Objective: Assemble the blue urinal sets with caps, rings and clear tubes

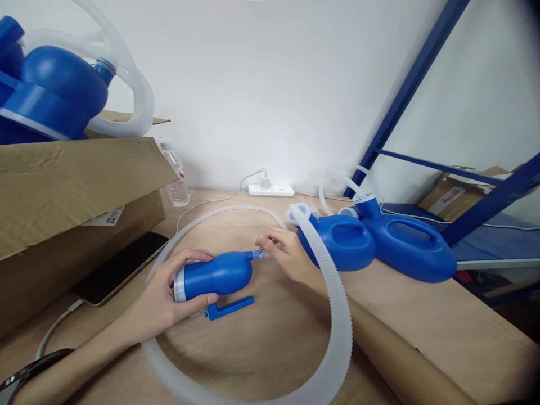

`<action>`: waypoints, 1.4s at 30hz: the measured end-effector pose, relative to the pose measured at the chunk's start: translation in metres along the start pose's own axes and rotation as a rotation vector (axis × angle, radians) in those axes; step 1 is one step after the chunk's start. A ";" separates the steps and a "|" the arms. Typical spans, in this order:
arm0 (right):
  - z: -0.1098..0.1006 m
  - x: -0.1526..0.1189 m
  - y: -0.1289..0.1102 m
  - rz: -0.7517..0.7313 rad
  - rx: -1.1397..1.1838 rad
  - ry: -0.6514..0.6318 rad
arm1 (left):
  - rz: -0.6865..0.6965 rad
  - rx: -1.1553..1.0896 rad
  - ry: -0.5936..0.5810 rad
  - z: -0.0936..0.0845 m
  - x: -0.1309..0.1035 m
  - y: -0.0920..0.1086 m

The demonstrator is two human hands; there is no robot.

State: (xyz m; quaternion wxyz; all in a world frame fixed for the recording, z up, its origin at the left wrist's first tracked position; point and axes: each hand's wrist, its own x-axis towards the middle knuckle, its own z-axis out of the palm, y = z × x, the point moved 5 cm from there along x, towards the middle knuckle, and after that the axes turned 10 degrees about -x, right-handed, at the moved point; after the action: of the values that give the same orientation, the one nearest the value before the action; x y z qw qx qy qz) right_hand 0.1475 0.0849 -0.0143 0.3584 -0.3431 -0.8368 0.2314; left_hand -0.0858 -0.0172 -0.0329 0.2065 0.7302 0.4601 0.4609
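Blue bottle (pixel 215 275) in left hand (pixel 162 298), ringed by hose (pixel 337 315).

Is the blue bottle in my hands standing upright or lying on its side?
On its side: the blue bottle lies horizontal, left hand gripping its base, right hand at its neck.

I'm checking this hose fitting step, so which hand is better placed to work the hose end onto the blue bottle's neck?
Right, probably. The right hand already has its fingertips at the narrow neck of the blue bottle, where the translucent hose ends. The left hand is wrapped around the bottle's wide end, steadying it.
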 end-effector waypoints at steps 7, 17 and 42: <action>-0.002 -0.004 0.007 0.040 0.054 -0.044 | -0.052 -0.010 -0.016 -0.001 0.000 -0.001; 0.007 0.001 0.017 0.365 0.391 -0.184 | 0.048 0.031 -0.036 0.000 -0.002 0.002; 0.017 0.001 0.013 0.464 0.353 -0.375 | 0.644 0.499 -0.116 0.003 -0.022 0.017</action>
State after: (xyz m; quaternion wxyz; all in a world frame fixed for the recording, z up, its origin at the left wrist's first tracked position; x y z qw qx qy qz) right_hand 0.1402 0.0918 -0.0331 0.1901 -0.4082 -0.7349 0.5070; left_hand -0.0784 -0.0444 -0.0334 -0.1061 0.8893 0.2933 0.3345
